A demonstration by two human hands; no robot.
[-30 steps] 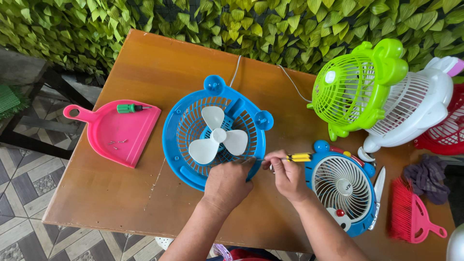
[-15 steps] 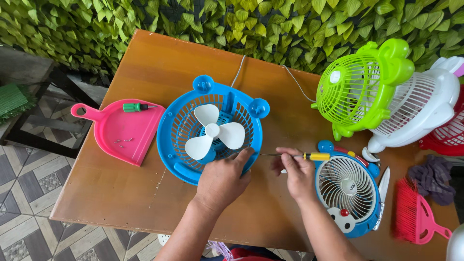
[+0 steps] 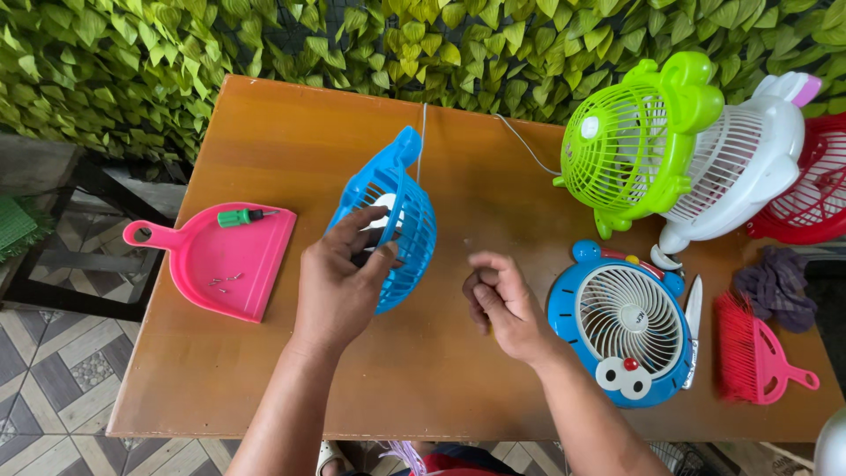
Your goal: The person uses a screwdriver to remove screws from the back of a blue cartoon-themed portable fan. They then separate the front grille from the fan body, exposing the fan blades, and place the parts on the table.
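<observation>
The left hand (image 3: 339, 286) gripped the blue fan housing (image 3: 392, 220) by its lower rim, fingers curled over the grille and thumb behind, and held it tipped up on edge above the wooden table (image 3: 264, 141) so that the grille faced toward three o'clock and a white blade showed through the bars. A thin white cord (image 3: 421, 141) ran from its top edge toward twelve o'clock, off to the leafy green wall (image 3: 132, 44). The right hand (image 3: 504, 307) hovered just at three o'clock of the housing, apart from it, fingers loosely curled inward with the thumb tucked across them (whether anything small sat inside that curl could not be told). At three o'clock of the right hand lay a second blue fan (image 3: 624, 322) flat on the table, white grille up, with cartoon eyes at its lower edge. Beyond it, toward one o'clock, stood a lime green fan (image 3: 639, 141) against a white fan (image 3: 749, 159), and a red fan (image 3: 815, 189) was cut by the frame edge. At nine o'clock of the left hand rested a pink dustpan (image 3: 225, 260) holding a green-handled screwdriver (image 3: 240, 216) and a few small screws (image 3: 225, 280). A red brush (image 3: 749, 348) and a dark cloth (image 3: 780, 286) lay near the table's right end.
</observation>
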